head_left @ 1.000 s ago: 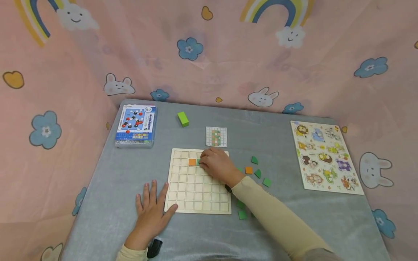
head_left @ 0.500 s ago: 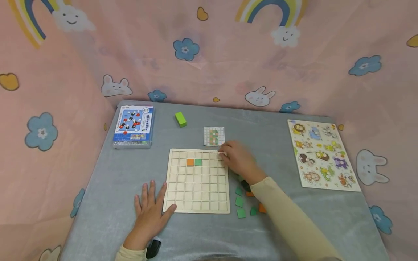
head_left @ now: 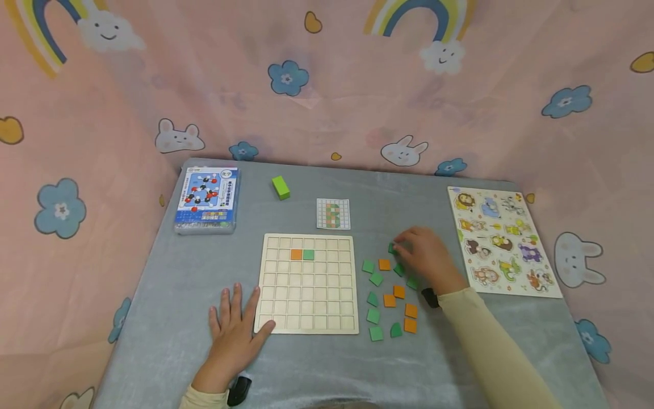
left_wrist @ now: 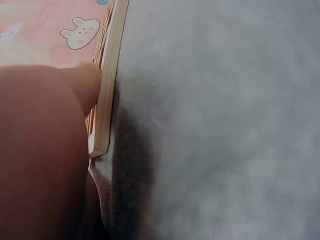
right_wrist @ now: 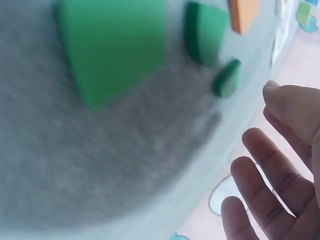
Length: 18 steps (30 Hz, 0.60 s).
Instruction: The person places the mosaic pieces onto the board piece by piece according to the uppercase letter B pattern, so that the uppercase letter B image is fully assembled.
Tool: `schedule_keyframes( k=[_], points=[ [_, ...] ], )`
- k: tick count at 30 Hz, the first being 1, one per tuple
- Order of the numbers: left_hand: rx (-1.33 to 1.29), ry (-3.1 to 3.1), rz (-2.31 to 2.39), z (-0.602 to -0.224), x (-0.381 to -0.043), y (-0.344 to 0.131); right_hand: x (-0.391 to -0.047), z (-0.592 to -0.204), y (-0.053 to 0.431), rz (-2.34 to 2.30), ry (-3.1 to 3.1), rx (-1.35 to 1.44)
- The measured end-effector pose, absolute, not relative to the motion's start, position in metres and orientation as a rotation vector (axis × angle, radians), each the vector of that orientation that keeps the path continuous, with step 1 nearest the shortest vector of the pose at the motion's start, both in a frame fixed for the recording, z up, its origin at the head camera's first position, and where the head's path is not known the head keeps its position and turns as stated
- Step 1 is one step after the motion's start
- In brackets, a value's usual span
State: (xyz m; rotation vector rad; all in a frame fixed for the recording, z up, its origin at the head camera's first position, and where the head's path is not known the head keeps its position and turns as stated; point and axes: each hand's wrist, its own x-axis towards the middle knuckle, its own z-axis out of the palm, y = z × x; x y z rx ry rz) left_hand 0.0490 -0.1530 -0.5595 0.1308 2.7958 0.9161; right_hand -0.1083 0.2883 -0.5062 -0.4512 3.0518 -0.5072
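A wooden grid board (head_left: 306,292) lies at the middle of the table, with an orange square tile (head_left: 296,254) and a green square tile (head_left: 309,254) side by side in its second row. My left hand (head_left: 235,335) rests spread out, thumb on the board's lower left corner; the left wrist view shows that thumb against the board's edge (left_wrist: 107,95). Over the loose pieces at the right, my right hand (head_left: 426,255) reaches toward a green rounded piece (head_left: 392,248). In the right wrist view its fingers (right_wrist: 267,185) are apart, with a gap to the green pieces (right_wrist: 227,80).
Several loose orange tiles (head_left: 389,301) and green tiles (head_left: 375,333) lie right of the board. Behind it are a small pattern card (head_left: 333,214) and a lime green block (head_left: 280,187). A boxed molecule set (head_left: 206,199) stands back left, an animal puzzle board (head_left: 503,244) right.
My right hand has left the green tile on the board and moved right to the loose pieces. The left hand keeps its place at the board's corner.
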Motion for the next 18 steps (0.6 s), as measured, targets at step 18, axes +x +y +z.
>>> schedule_keyframes(
  k=[18],
  points=[
    [0.097,2.757,0.877,-0.558,0.047,-0.153,-0.1,-0.522,0.28,-0.386,3.085,-0.488]
  ],
)
